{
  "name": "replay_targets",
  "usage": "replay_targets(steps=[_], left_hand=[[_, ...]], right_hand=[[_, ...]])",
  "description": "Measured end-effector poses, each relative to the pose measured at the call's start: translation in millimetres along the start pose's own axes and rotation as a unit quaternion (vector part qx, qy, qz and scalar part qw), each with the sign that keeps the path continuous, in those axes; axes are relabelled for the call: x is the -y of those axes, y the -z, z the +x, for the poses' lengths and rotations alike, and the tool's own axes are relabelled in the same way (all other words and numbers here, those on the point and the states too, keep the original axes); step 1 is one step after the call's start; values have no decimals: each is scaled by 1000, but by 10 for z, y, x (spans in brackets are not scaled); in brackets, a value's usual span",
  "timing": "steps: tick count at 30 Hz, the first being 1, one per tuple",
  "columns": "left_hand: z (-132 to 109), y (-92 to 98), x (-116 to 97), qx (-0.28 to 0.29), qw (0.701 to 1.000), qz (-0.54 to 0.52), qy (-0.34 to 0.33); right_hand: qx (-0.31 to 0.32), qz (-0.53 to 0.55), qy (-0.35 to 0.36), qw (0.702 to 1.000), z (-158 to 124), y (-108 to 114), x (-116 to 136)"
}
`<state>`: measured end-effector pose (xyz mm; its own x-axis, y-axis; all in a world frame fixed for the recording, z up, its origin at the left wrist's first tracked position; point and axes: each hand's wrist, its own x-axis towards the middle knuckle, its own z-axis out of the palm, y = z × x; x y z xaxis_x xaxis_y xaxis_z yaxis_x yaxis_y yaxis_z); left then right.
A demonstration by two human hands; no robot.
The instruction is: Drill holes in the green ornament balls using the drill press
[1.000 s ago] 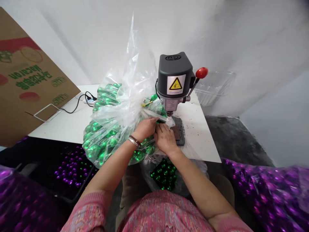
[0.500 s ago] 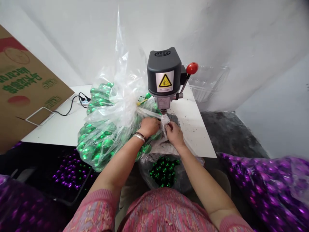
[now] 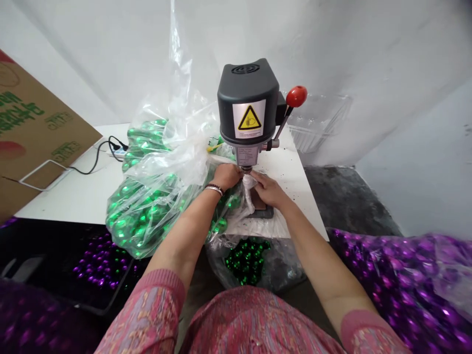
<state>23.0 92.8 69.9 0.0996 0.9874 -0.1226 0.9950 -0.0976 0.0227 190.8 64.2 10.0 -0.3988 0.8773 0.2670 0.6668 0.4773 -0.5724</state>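
Twisted plastic neck (image 3: 248,192) sat near the centre of the frame, between my two hands, right under the chuck of the drill press (image 3: 249,98). Long axis ran close to vertical, lower end leaning a little right; bunched top pointed up at the chuck, bottom pointed down and fanned out into clear sheeting over the front edge of the white table (image 3: 295,196). My left hand (image 3: 226,177) was curled beside the bunched top, knuckles up, fingertips hidden, so couldn't tell what it gripped. My right hand (image 3: 270,189) reached in from the right, fingers toward that same top; couldn't tell if they had closed on it. Base plate (image 3: 266,213) showed below the right hand. Bracelets (image 3: 214,188) on left wrist.

Left of centre: large clear bag of green balls (image 3: 142,216), yellow tie (image 3: 214,147) at its gather, loose plastic rising to the top edge of the frame. Lower centre: clear bag with dark green balls (image 3: 246,260). Cardboard box (image 3: 37,132) at the left edge, purple balls (image 3: 99,260) in a black bin lower left, bag of purple balls (image 3: 413,280) lower right, red knob (image 3: 297,96) upper right of the press
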Motion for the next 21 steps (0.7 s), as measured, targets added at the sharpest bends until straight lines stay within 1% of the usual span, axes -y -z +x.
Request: replay_targets(steps=[3, 6, 8, 10, 12, 14, 17, 21], left_hand=[[35, 1, 19, -14, 1000, 18, -16], [-34, 10, 17, -6, 999, 33, -30], [-140, 27, 30, -3, 996, 44, -73], [-265, 48, 56, -13, 992, 50, -115], [-375, 67, 80, -30, 990, 51, -128], [-458, 77, 89, -37, 990, 42, -131], [-569, 69, 85, -32, 991, -26, -127], [-766, 26, 82, -41, 979, -189, -67]], right_hand=[[45, -52, 17, 997, 152, 119, -55], [69, -112, 20, 991, 191, 213, -84], [79, -141, 26, 986, 159, 248, -114], [86, -160, 31, 983, 102, 255, -158], [91, -170, 33, 981, 34, 236, -201], [92, -175, 32, 980, -42, 195, -216], [91, -174, 38, 980, -179, 108, -143], [99, -158, 56, 981, -369, -28, 85]])
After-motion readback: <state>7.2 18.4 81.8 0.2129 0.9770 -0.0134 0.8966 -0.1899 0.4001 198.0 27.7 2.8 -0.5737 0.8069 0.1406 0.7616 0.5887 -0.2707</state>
